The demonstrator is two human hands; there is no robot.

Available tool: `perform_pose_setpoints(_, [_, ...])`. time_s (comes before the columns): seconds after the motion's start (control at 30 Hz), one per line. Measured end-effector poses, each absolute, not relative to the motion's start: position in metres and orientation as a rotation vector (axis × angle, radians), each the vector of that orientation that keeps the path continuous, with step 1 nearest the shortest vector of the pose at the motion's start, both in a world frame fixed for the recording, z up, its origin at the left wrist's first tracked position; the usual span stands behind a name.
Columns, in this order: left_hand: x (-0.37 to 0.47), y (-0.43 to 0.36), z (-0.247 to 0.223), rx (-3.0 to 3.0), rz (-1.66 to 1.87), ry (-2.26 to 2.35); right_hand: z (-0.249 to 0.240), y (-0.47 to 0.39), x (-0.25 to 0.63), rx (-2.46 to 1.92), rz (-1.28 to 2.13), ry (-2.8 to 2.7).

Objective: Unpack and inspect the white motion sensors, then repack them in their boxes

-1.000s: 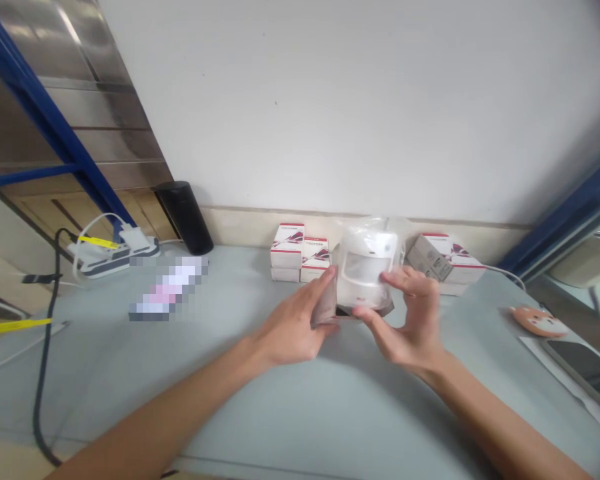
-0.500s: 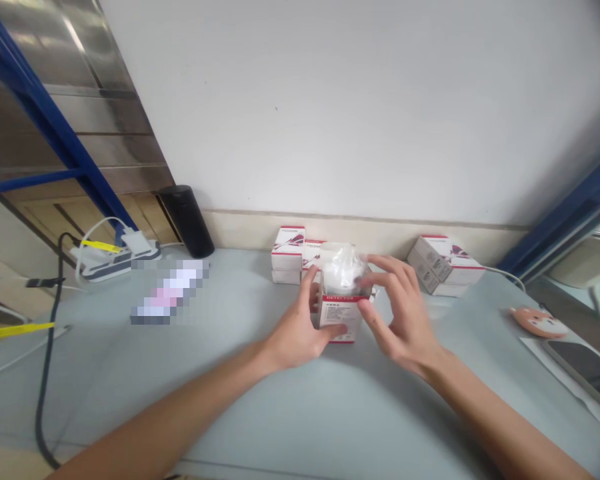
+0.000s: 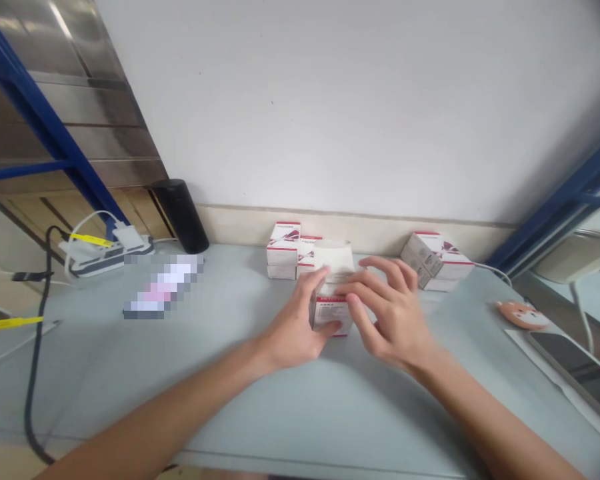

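A small white and red cardboard box stands upright on the grey table, with printed text on its front. Its white lid flap is raised at the back. My left hand grips the box from the left, thumb across the front and fingers along the far side. Over the box's top right edge, my right hand has curved, spread fingers, with the fingertips at the opening. The clear plastic wrapping is no longer visible above the rim, and the right fingers partly hide the opening.
Behind the held box are stacked similar boxes; more boxes lie to the right. A black cylinder, power strip and blurred-out phone-like object are at left. An orange animal-face item and dark phone lie at right.
The plastic-wrapped white item that stuck out of the box has gone down out of sight. My right hand has shifted left over the opening, and my left hand keeps its grip.
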State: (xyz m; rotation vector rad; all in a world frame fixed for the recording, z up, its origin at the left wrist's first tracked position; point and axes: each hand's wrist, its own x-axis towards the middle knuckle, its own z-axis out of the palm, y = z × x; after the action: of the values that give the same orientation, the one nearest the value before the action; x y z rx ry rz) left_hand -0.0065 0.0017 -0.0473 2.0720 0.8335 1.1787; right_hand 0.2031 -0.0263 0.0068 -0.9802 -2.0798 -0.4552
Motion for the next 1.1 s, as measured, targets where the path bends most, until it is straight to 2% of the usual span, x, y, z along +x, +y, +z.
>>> perform_pose_setpoints(0.2, [-0.014, 0.006, -0.044, 2.323, 1.184, 0.837, 0.003, -0.02, 0.207, -0.876, -0.547, -1.914])
perform_pose_setpoints(0.3, [-0.014, 0.008, -0.045, 2.266, 1.259, 0.803, 0.002, -0.005, 0.222, -1.025, -0.401, -1.795])
perform_pose_setpoints(0.5, [-0.013, 0.011, -0.049, 2.235, 1.337, 0.729, -0.009, 0.022, 0.259, -1.327, -0.041, -2.33])
perform_pose_setpoints(0.8, [-0.016, 0.018, -0.044, 2.305, 1.356, 0.961, -0.029, 0.032, 0.254, -1.348, -0.068, -2.465])
perform_pose_setpoints(0.97, [-0.017, 0.019, -0.038, 2.329, 1.348, 1.04, -0.006, 0.021, 0.248, -1.085, -0.443, -1.888])
perform_pose_setpoints(1.1, [-0.017, 0.017, -0.035, 2.462, 1.291, 1.041, 0.007, -0.012, 0.222, -0.751, -0.562, -1.456])
